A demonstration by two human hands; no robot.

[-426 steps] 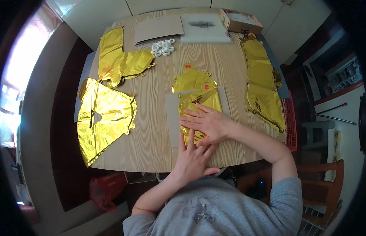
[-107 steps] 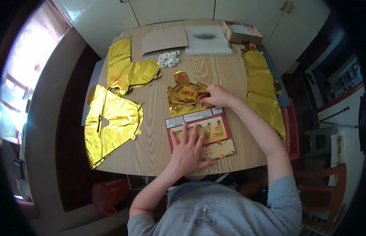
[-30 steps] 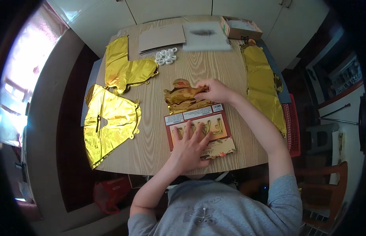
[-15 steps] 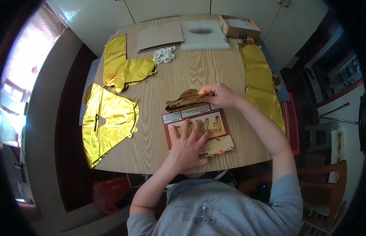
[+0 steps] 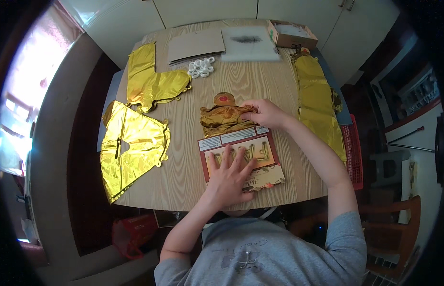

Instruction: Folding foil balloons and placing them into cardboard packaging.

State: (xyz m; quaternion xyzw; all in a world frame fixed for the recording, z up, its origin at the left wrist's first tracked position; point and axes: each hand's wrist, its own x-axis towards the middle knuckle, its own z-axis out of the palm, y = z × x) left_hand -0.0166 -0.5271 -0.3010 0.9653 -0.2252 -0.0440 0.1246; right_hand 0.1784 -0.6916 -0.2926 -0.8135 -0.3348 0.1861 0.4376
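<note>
My left hand (image 5: 226,178) lies flat with fingers spread on a printed card package (image 5: 274,176), red-bordered with gold letter shapes, near the table's front edge. Just beyond the package, my right hand (image 5: 265,115) pinches the right side of a folded gold foil balloon (image 5: 222,120). A rounded tab with a red mark sticks up at this balloon's far side. Its near edge meets the package's far edge; whether it lies over or under cannot be made out.
Flat gold foil balloons lie at the left, one L-shaped (image 5: 141,71) and one wide (image 5: 136,152); a long one (image 5: 315,95) lies right. Farther back are white rings (image 5: 201,67), cardboard sheets (image 5: 196,44), clear plastic sleeves (image 5: 250,51) and a cardboard box (image 5: 285,41). A red basket (image 5: 351,157) stands beside the table.
The folded foil balloon has tipped away from me and flattened, so its broad face and red-marked tab now show. My right hand keeps its pinch; the left has barely moved.
</note>
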